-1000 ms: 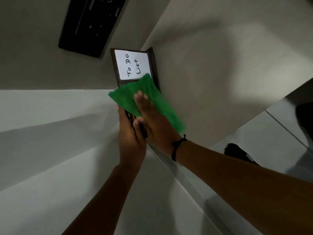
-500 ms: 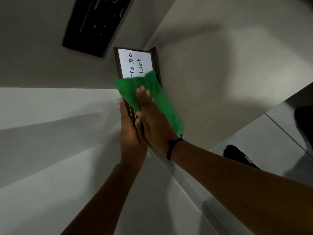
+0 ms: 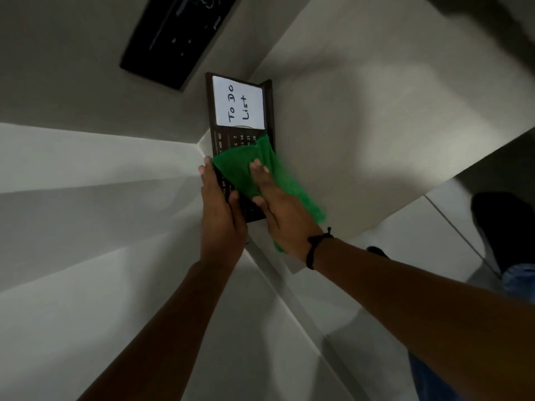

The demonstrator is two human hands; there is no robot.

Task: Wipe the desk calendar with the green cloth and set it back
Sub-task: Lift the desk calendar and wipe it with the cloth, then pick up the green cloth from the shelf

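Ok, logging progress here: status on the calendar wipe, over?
Left hand grips desk calendar by its edge. Right hand flat, pressing green cloth on its near half. To Do List note uncovered. Nothing blocking.

calendar point(image 3: 220, 140): lower date rows hidden under cloth point(image 3: 240, 172) | its near left edge covered by left hand point(image 3: 220, 215) | month labels mostly too small to read | black panel point(image 3: 173, 39): cut off by top edge

cloth point(image 3: 262, 169) — green | calendar point(image 3: 221, 140) — dark brown | note point(image 3: 238, 102) — white
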